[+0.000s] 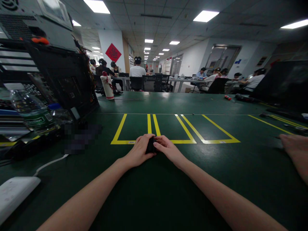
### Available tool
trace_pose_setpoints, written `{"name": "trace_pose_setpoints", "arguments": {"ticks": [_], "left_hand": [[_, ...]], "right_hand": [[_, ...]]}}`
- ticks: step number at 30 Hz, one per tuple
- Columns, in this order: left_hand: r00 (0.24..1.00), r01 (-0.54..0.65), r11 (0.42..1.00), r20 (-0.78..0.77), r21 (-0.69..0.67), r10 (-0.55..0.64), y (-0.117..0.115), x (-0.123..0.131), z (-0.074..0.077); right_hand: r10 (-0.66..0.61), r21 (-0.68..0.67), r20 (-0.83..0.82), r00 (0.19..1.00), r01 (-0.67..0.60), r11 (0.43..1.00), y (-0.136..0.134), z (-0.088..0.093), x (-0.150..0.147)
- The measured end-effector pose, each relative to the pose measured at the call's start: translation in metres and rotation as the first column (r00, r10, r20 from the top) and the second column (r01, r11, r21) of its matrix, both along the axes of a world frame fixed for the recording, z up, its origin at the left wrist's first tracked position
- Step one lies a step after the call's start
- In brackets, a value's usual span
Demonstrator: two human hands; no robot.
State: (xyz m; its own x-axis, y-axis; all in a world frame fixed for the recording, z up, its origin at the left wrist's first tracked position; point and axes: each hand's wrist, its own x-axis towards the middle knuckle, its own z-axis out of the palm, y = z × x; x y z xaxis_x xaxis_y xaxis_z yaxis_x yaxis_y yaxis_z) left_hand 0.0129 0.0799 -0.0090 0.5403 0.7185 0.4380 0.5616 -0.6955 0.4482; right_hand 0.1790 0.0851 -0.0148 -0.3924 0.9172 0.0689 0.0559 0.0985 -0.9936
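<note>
Both my hands meet at the middle of a dark green table (pixel 168 192) around a small black object (pixel 150 147). My left hand (pixel 139 150) curls round its left side with fingers closed. My right hand (pixel 166 148) grips it from the right, thumb and fingers pinched on it. The object is mostly hidden between my fingers, so I cannot tell what it is. It rests near the front line of yellow taped rectangles (pixel 154 128) on the table.
Black racks and a computer case (pixel 48 64) stand at the left with plastic bottles (pixel 33 112). A white device with a cable (pixel 14 192) lies front left. Another person's hand (pixel 295 146) rests at the right edge. A white bottle (pixel 107 86) stands farther back. People sit at distant desks.
</note>
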Motion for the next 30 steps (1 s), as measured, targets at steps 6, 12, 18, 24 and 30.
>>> {"name": "trace_pose_setpoints", "arguments": {"ticks": [6, 12, 18, 24, 30], "left_hand": [[1.0, -0.005, 1.0, 0.017, -0.021, 0.006, 0.0, 0.0, -0.001], [1.0, -0.003, 1.0, 0.014, -0.023, 0.003, 0.0, 0.001, 0.0], [1.0, -0.006, 1.0, 0.007, -0.015, 0.006, 0.0, 0.001, 0.0], [1.0, -0.011, 1.0, 0.014, -0.007, 0.011, 0.001, 0.0, -0.003], [1.0, -0.012, 1.0, 0.006, -0.003, 0.012, 0.001, 0.0, -0.003]], "right_hand": [[0.132, -0.008, -0.016, 0.991, -0.132, 0.991, -0.001, 0.008, 0.006], [0.085, -0.049, -0.04, 0.996, -0.087, 0.995, -0.001, 0.006, 0.006], [0.041, -0.03, -0.019, 0.999, -0.041, 0.999, 0.003, -0.001, 0.003], [0.146, -0.08, -0.054, 0.988, -0.15, 0.985, -0.001, 0.009, 0.008], [0.08, -0.077, -0.08, 0.994, -0.086, 0.993, -0.001, 0.008, 0.004]]}}
